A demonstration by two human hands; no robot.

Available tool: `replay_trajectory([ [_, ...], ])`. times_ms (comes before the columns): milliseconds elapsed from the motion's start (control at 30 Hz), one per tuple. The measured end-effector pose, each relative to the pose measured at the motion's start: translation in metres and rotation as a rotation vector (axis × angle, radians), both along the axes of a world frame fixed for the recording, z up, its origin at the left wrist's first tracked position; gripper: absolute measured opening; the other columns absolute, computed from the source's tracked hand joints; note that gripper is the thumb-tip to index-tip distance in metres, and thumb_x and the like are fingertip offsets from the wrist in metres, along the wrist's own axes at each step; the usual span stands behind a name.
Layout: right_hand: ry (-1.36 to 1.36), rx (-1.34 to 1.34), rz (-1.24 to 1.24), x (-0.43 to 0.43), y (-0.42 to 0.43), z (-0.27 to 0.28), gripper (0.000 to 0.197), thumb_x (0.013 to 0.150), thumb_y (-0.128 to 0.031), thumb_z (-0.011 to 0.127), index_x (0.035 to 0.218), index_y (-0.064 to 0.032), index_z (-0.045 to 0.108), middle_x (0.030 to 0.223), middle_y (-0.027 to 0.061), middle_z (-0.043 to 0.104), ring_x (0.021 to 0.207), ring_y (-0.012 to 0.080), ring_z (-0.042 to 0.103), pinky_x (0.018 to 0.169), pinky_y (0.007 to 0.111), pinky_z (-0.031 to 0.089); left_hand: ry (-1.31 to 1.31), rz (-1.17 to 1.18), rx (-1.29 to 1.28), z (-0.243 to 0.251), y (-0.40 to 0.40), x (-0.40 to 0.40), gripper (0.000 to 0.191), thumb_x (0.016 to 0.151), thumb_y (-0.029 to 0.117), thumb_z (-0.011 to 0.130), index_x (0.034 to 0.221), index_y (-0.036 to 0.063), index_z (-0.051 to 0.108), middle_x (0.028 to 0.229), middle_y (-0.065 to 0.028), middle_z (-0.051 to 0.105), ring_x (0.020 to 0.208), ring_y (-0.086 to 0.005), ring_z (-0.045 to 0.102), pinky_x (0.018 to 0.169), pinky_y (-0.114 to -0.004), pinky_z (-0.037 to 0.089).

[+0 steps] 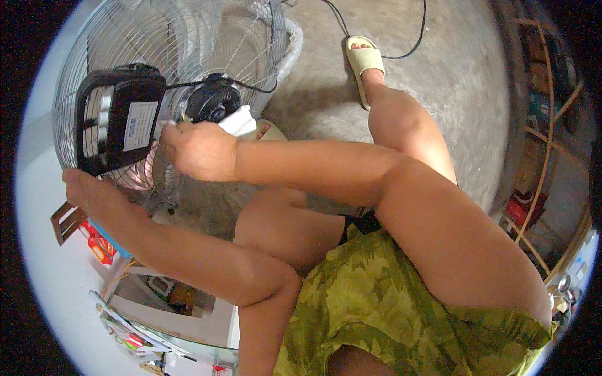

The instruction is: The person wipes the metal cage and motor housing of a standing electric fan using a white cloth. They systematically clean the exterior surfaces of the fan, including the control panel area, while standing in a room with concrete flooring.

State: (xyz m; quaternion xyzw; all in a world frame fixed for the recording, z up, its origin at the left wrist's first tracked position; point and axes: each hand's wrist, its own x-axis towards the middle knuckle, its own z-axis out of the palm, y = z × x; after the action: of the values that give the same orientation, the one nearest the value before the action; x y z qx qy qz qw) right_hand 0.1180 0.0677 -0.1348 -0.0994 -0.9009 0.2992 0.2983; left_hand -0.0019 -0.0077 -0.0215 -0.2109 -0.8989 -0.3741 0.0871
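Observation:
A large fan with a round wire guard (249, 28) stands tilted at the upper left. On it sit a black plastic housing (120, 117) bearing a printed label and a round black motor cover (214, 101), with a black cable nearby. My left hand (94, 190) is at the lower edge of the housing and guard; its fingertips are partly hidden. Close to the housing's right side, my right hand (200, 150) has curled fingers, with a small pale bit by the fingertips; what it grips cannot be made out. A white piece (240, 121) lies just behind it.
A black cable (418, 42) runs over the concrete floor (447, 70) beside my foot in a pale slide sandal (367, 61). A shelf with a red box (524, 207) stands at the right. At the lower left are a red and orange package (99, 244) and a white-framed table (188, 326).

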Motion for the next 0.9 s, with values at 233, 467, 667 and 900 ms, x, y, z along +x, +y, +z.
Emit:
replay_trajectory([
  [233, -0.049, 0.038, 0.003, -0.003, 0.026, 0.0, 0.016, 0.076, -0.02, 0.057, 0.086, -0.0107, 0.067, 0.09, 0.0105, 0.057, 0.079, 0.026, 0.062, 0.059, 0.04, 0.053, 0.007, 0.003, 0.0, 0.005, 0.002, 0.002, 0.058, 0.101, 0.046, 0.035, 0.121, -0.0081, 0.04, 0.116, -0.0293, 0.045, 0.104, -0.0348, 0.044, 0.092, -0.044, 0.035],
  [467, -0.165, 0.001, -0.09, 0.01, 0.055, 0.011, 0.024, 0.08, -0.019, 0.055, 0.102, -0.016, 0.065, 0.089, 0.0112, 0.059, 0.081, 0.0299, 0.065, 0.059, 0.042, 0.053, 0.007, 0.005, 0.007, 0.009, -0.002, 0.002, 0.058, 0.101, 0.046, 0.035, 0.121, -0.0081, 0.04, 0.116, -0.0293, 0.045, 0.103, -0.0346, 0.044, 0.092, -0.044, 0.035],
  [667, 0.007, 0.091, -0.143, 0.028, 0.05, 0.01, 0.027, 0.077, -0.016, 0.056, 0.102, -0.0087, 0.063, 0.081, 0.0082, 0.055, 0.072, 0.0251, 0.063, 0.056, 0.037, 0.052, -0.019, -0.017, 0.031, 0.001, 0.006, -0.001, 0.058, 0.101, 0.046, 0.035, 0.12, -0.0081, 0.04, 0.115, -0.0293, 0.045, 0.102, -0.0345, 0.044, 0.091, -0.044, 0.035],
  [900, -0.091, 0.073, 0.048, 0.014, 0.018, -0.003, 0.03, 0.076, -0.015, 0.055, 0.103, -0.0037, 0.061, 0.085, 0.0086, 0.056, 0.074, 0.0239, 0.063, 0.057, 0.035, 0.053, -0.025, -0.037, 0.05, 0.004, 0.006, -0.004, 0.058, 0.101, 0.046, 0.035, 0.12, -0.0081, 0.04, 0.114, -0.0292, 0.045, 0.101, -0.0344, 0.044, 0.091, -0.044, 0.035],
])
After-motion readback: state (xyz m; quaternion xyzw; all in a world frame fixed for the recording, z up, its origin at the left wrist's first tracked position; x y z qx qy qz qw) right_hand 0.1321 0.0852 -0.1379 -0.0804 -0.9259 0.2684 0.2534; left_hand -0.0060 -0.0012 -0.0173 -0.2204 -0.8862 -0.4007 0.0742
